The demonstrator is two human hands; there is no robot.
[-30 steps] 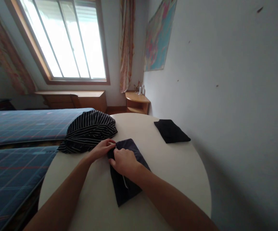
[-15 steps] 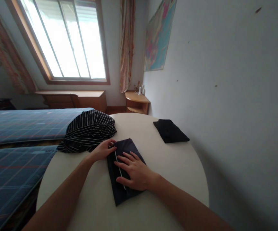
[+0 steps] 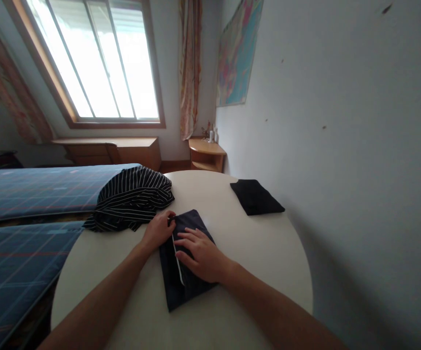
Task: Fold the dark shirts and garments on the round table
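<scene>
A dark navy folded cloth [image 3: 176, 294] with a thin white strip along it lies on the round cream table [image 3: 257, 262]. My left hand [image 3: 159, 228] is at the cloth's far left corner, its fingers pinched on the edge there. Flat across the middle of the cloth rests my right hand [image 3: 201, 255], fingers spread, fingertips near the white strip. Just beyond my left hand is a crumpled black cloth with white stripes [image 3: 133, 197]. A folded black cloth [image 3: 257, 197] lies at the table's far right.
Beds with blue plaid covers [image 3: 21, 248] adjoin the table on the left. A white wall [image 3: 359, 170] runs along the right. Behind the table stand a small corner shelf [image 3: 206, 147] and a long wooden desk [image 3: 137, 142] under the window.
My left hand has turned, its fingers curling more tightly at the cloth's corner. My right hand has shifted slightly on the cloth, and the white strip shows more clearly.
</scene>
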